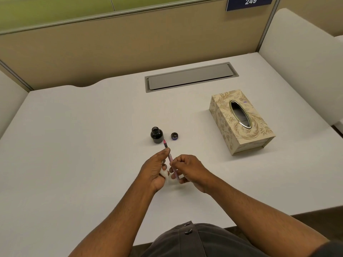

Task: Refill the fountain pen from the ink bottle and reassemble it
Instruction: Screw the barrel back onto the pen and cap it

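Fountain pen (171,160) held in both hands just in front of the ink bottle (157,135), front end angled up toward the bottle's near side. Seen from the head camera only. Bottle standing open on the desk (74,145), its cap (174,136) lying just right of it, mouth up. Pen body looking pinkish and slim, perhaps the bare section and converter; no barrel or pen cap visible anywhere, possibly hidden in a palm. Judged somewhere mid-task: bottle opened, pen in hand near it, yet filled or not cannot be told; reassembly and recapping the bottle apparently left. Left hand (156,169) curled round the upper shaft, thumb tip pressed near the front, a white wad, probably tissue (165,175), tucked under its fingers. Right hand (187,168) pinching the rear end, fingers curled as if twisting. Tissue box (241,121) well to the right of the bottle.
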Motion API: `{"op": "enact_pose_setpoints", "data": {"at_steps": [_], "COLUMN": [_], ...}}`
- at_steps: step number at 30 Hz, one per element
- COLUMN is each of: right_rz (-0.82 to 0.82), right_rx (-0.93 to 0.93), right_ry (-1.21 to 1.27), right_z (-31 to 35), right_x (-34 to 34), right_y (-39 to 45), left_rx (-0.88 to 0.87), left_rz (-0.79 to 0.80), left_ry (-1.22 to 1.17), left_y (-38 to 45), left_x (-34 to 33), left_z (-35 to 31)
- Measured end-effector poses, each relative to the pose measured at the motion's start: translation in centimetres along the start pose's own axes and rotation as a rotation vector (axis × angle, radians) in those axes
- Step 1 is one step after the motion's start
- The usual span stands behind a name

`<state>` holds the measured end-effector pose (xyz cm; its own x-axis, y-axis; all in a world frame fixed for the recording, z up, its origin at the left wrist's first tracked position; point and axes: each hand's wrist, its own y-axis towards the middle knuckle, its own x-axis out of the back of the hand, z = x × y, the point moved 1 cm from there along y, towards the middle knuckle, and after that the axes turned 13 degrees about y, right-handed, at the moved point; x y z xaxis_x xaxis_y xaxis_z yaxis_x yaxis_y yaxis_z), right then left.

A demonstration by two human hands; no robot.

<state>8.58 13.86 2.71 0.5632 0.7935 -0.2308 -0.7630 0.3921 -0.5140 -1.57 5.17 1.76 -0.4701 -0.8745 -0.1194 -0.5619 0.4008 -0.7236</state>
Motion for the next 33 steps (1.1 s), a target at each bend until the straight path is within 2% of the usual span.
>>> {"op": "enact_pose_setpoints", "data": {"at_steps": [3, 6, 10, 15, 24, 29, 33], "right_rz": [0.051, 0.104, 0.066, -0.002, 0.053, 0.003, 0.042], "right_rx": [-0.051, -0.115, -0.194, -0.179, -0.274, -0.221, -0.249], "right_ry": [0.088, 0.293, 0.518, 0.587, 0.666, 0.615, 0.636], "right_z": [0.2, 0.4, 0.4, -0.2, 0.0, -0.1, 0.0], "right_x": [-0.3, -0.4, -0.9, -1.5, -1.6, -1.5, -1.5], "right_y": [-0.1, -0.3, -0.3, -0.1, -0.2, -0.3, -0.5], "left_rx": [0.007, -0.005, -0.014, -0.006, -0.022, -0.015, -0.008], "left_rz": [-0.002, 0.001, 0.01, 0.025, 0.044, 0.037, 0.064], "left_ry": [-0.05, -0.041, 0.001, 0.009, 0.007, 0.025, -0.017], "left_y": [0.1, 0.2, -0.1, -0.4, -0.5, -0.6, -0.7], "left_x": [0.1, 0.2, 0.1, -0.1, -0.1, 0.0, -0.1], "left_z": [-0.2, -0.6, -0.8, -0.8, -0.8, -0.8, -0.7]}}
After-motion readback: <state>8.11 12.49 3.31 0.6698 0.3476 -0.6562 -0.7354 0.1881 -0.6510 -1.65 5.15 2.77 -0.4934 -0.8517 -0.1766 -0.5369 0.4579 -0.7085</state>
